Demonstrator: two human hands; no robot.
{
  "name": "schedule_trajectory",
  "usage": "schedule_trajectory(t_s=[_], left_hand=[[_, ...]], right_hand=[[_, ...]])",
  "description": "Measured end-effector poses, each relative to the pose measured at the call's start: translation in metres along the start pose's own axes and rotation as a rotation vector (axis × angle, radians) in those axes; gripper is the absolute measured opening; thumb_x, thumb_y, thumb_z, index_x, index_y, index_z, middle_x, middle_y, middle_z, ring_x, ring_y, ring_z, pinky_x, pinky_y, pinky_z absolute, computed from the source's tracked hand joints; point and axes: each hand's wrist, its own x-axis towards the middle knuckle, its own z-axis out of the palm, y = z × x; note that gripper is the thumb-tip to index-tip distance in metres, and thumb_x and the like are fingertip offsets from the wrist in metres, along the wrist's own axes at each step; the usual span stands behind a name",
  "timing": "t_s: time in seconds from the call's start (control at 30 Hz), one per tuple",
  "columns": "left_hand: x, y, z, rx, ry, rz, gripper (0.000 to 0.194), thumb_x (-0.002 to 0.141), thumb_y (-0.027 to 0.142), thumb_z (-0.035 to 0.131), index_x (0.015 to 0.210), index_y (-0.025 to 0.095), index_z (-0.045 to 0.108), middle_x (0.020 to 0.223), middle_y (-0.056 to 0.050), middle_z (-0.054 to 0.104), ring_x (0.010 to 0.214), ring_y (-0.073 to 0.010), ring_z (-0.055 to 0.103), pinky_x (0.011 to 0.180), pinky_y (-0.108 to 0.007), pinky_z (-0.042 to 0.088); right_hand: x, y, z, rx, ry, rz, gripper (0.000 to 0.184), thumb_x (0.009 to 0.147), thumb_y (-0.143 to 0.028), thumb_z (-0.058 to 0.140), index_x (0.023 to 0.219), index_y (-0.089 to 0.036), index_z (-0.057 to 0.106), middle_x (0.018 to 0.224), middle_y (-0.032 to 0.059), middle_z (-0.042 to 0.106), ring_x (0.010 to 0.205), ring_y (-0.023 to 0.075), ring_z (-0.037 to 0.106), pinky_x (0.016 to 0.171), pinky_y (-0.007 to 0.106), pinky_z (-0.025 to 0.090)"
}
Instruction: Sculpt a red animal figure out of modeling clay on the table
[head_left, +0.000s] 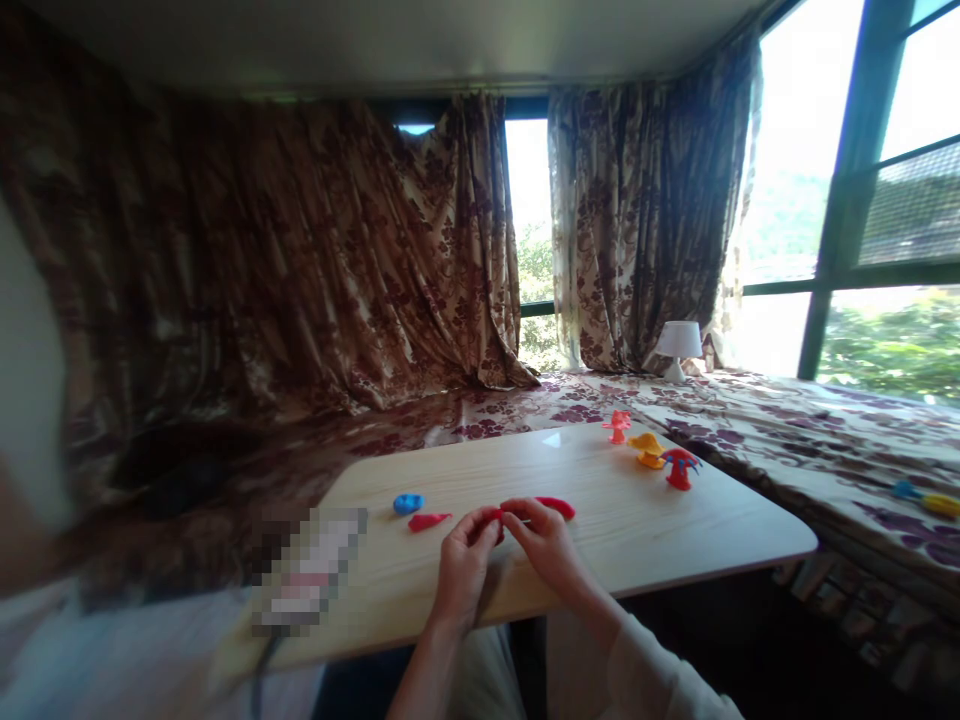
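My left hand (466, 555) and my right hand (551, 545) meet above the near middle of the table. Their fingertips pinch a small bit of red modelling clay (500, 514), mostly hidden by the fingers. Just beyond my right hand lies a longer red clay piece (559, 507), partly covered by that hand. To the left of my left hand rest a tapered red clay lump (427, 522) and a rounded blue clay lump (409, 504).
On the wooden table (600, 530), a coral figure (618, 427), a yellow figure (648, 450) and a red-and-blue figure (679, 470) stand far right. A blurred-out object (311, 575) with a cable lies left. A white lamp (679, 342) stands behind on the patterned bedding.
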Motion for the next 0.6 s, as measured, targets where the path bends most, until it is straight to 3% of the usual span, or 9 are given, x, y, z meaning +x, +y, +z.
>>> schedule_trajectory(t_s=[0.6], left_hand=[[0.0029, -0.0054, -0.003, -0.026, 0.031, -0.028, 0.034, 0.062, 0.026, 0.074, 0.094, 0.015, 0.069, 0.089, -0.007, 0.072, 0.085, -0.0205, 0.065, 0.085, -0.034, 0.048]], right_hand=[[-0.0013, -0.0041, -0.0016, -0.129, 0.027, -0.124, 0.013, 0.078, -0.028, 0.06, 0.079, -0.018, 0.069, 0.076, 0.0029, 0.063, 0.072, 0.0167, 0.061, 0.061, 0.027, 0.051]])
